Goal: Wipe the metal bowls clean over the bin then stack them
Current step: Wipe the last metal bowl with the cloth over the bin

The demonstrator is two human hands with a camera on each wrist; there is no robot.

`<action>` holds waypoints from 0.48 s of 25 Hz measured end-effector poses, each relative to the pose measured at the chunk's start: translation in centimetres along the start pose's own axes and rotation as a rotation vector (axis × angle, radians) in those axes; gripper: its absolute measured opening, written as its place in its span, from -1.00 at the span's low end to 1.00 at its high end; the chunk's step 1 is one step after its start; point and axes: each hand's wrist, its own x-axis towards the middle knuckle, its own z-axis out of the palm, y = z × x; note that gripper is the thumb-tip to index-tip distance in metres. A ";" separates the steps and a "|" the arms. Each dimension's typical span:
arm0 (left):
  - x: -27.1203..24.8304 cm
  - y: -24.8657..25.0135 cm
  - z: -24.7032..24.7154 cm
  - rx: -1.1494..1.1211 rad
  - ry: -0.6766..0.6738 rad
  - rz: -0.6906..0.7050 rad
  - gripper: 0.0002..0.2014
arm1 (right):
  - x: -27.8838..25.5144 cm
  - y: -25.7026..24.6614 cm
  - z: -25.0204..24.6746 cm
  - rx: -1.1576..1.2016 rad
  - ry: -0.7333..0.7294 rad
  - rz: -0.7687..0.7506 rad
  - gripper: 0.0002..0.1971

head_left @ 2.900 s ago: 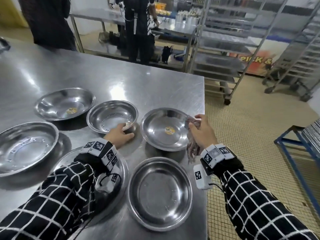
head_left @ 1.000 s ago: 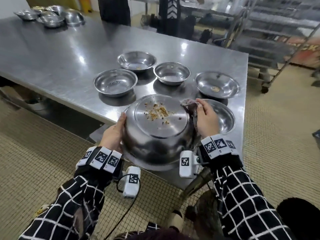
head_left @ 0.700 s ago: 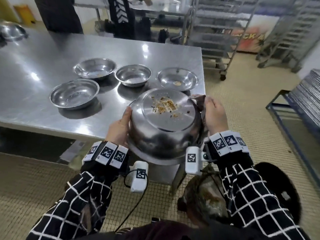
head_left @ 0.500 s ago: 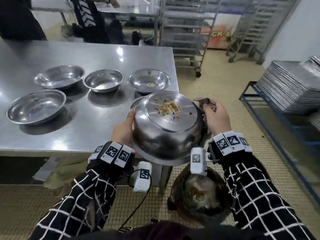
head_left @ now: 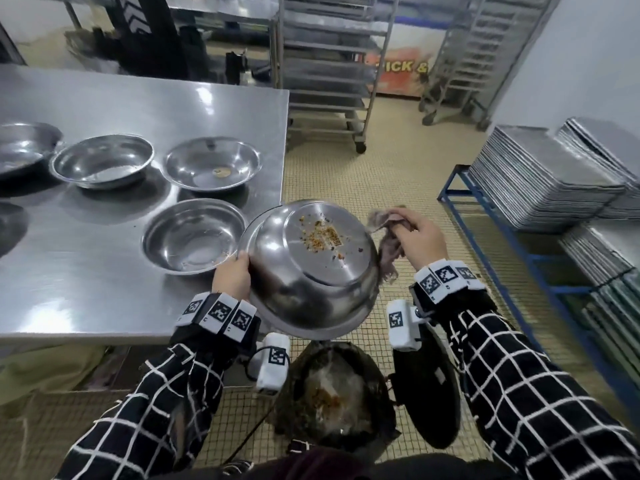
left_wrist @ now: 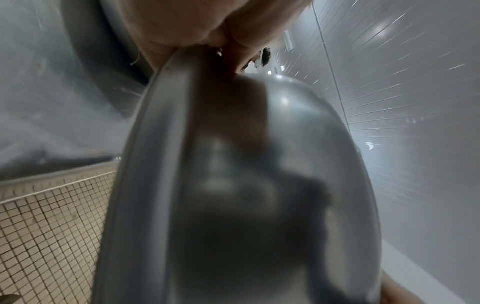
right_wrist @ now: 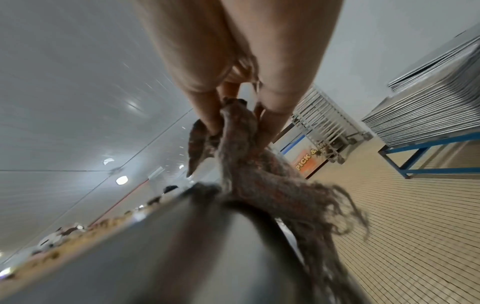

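Note:
An upturned metal bowl (head_left: pixel 311 268) with food crumbs stuck to its base hangs tilted just above a dark bin (head_left: pixel 334 393) on the floor. My left hand (head_left: pixel 232 277) grips its rim (left_wrist: pixel 145 164) on the left side. My right hand (head_left: pixel 417 237) pinches a frayed brownish cloth (head_left: pixel 386 237) (right_wrist: pixel 262 176) beside the bowl's right wall (right_wrist: pixel 182 246), the cloth's fringe hanging against it. Several more bowls sit right way up on the steel table (head_left: pixel 86 278): the nearest one (head_left: pixel 194 235), another with a sticker (head_left: pixel 212 164), and one further left (head_left: pixel 102 166).
A black bin lid (head_left: pixel 429 386) lies on the tiled floor right of the bin. Stacked metal trays (head_left: pixel 547 178) rest on a blue frame (head_left: pixel 485 206) at right. Wheeled racks (head_left: pixel 329 71) stand beyond the table, with a person (head_left: pixel 149 32) at the far bench.
I lifted the crumb-covered bowl off the table and swung it right, out past the table's edge over the bin. The right hand came off the bowl's rim with the cloth.

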 end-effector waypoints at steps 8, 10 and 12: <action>-2.6 2.4 3.5 0.056 0.150 -0.012 -0.58 | 5.7 -0.6 3.4 -0.280 -0.343 -0.380 -0.63; -2.1 2.5 3.7 0.101 0.179 0.004 -0.57 | 5.4 0.7 4.3 -0.343 -0.405 -0.421 -0.64; -1.4 2.8 3.5 0.136 0.194 0.011 -0.56 | 4.7 2.5 4.7 -0.370 -0.428 -0.407 -0.66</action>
